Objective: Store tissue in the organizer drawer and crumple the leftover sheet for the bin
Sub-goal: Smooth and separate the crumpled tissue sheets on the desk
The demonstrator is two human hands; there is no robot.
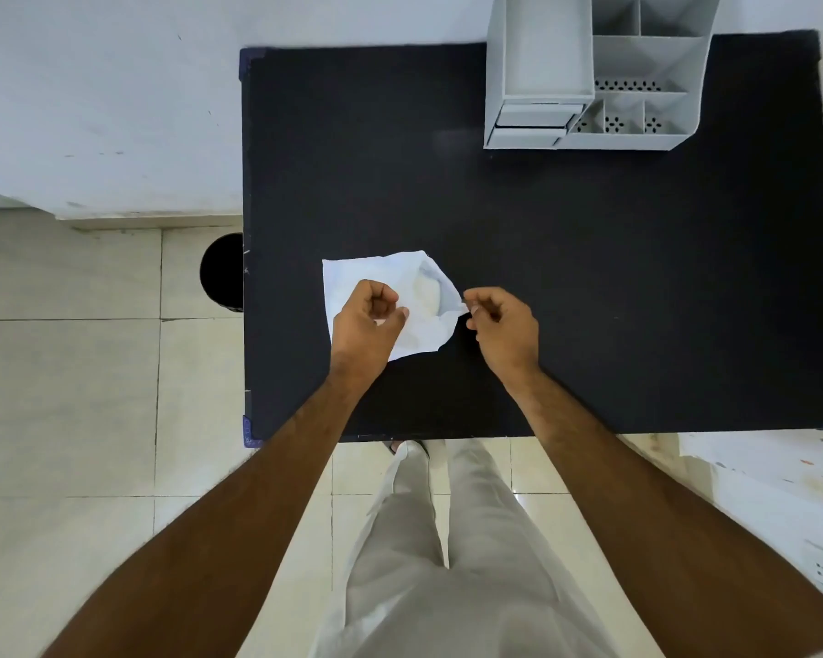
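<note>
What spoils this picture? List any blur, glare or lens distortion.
Head view: the wide lens bows the black table's edges and stretches the forearms; soft, even light, no glare; the tissue and the grey organizer look slightly soft; both hands are sharp enough.

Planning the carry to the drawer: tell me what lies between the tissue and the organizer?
Nothing. In the head view, only bare black table lies between the tissue, pinched by both hands, and the organizer at the far edge.

Both hands (369,320) (502,325) pinching tissue (424,296) on table (590,277)
</note>
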